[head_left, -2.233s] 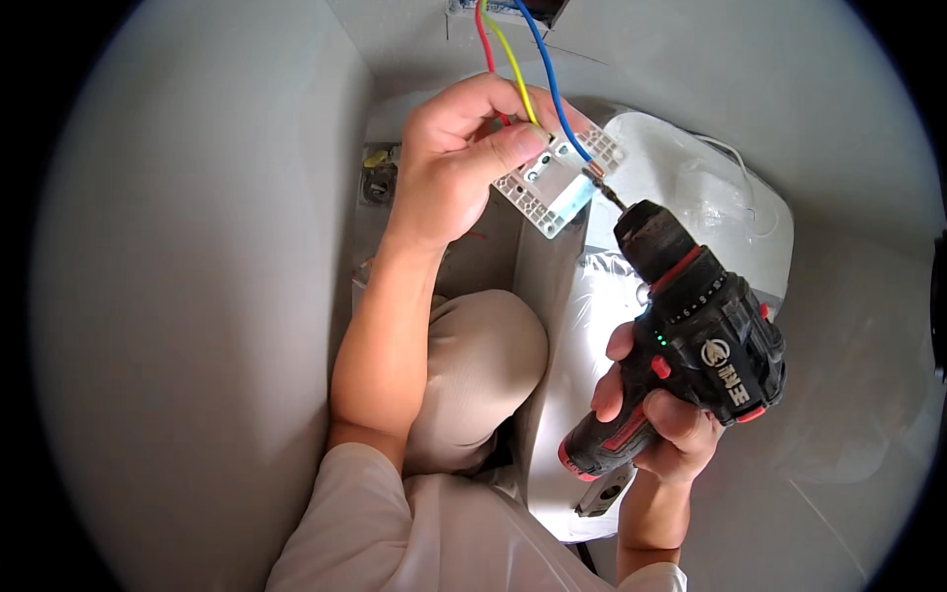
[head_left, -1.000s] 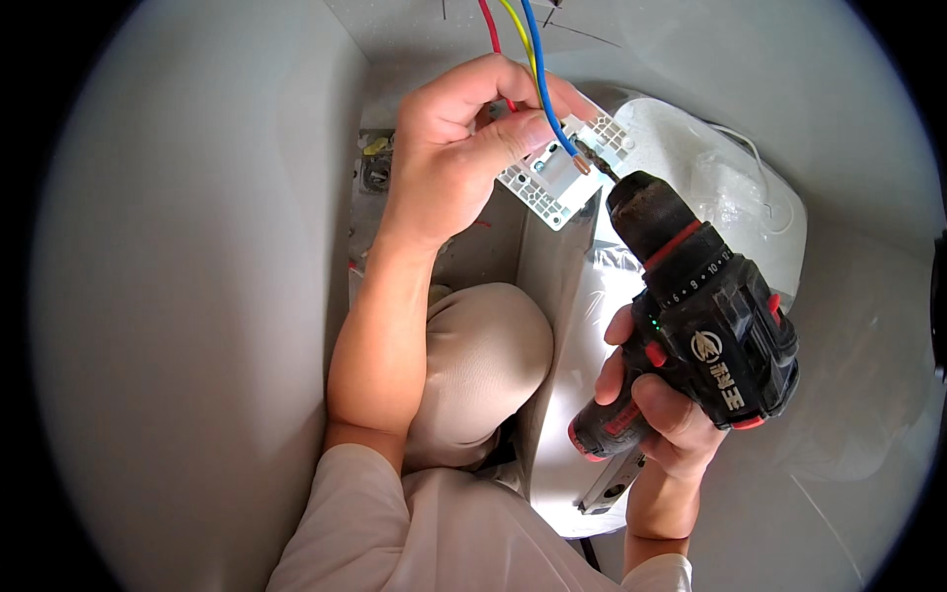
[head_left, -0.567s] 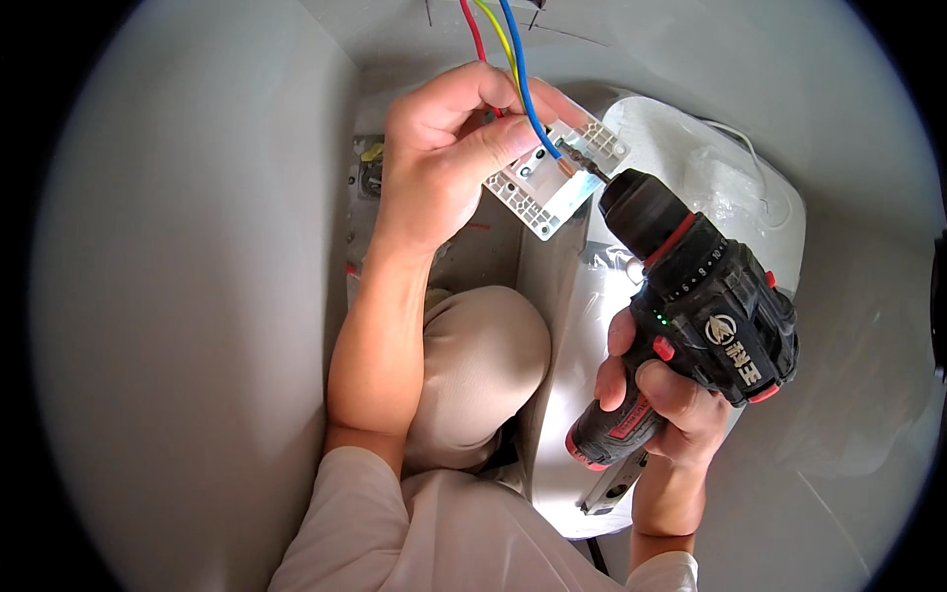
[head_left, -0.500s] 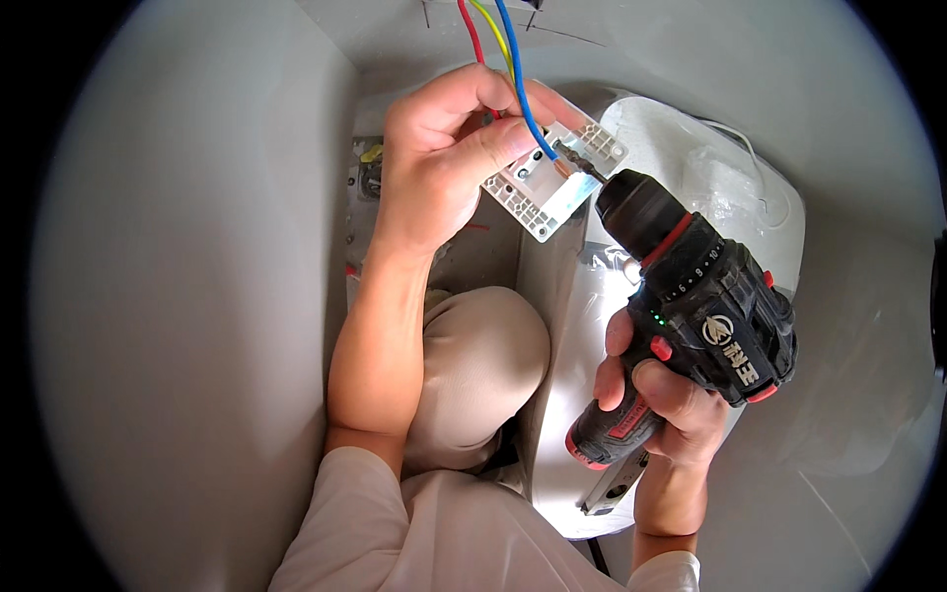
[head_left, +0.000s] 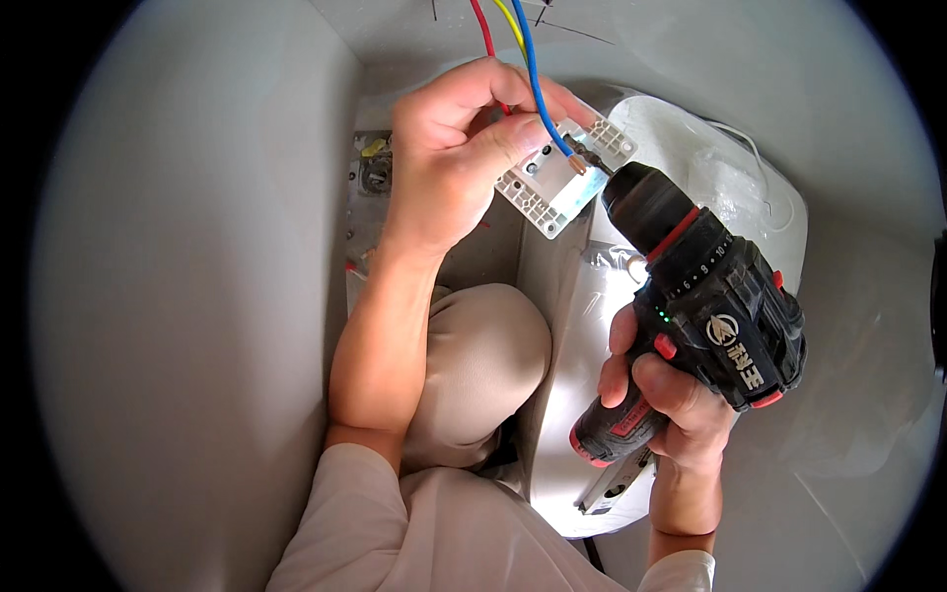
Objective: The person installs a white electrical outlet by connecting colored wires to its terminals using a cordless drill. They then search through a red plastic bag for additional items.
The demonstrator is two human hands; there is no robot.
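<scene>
Fixture (head_left: 651, 123), white and rounded, stands below and beyond the right grip (head_left: 691, 409), whose fingers wrap closed round the handle of a black-and-red drill (head_left: 715, 296); white plate (head_left: 554, 202) sits in the left grip (head_left: 449, 163), pinched between thumb and fingers; blue wire (head_left: 534, 74) passes that thumb, bare copper end just beside the drill bit (head_left: 594, 157)

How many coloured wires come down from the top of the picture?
3: the red wire at left, the yellow wire between, and the blue wire at right. More could be hidden behind the left hand.
</scene>
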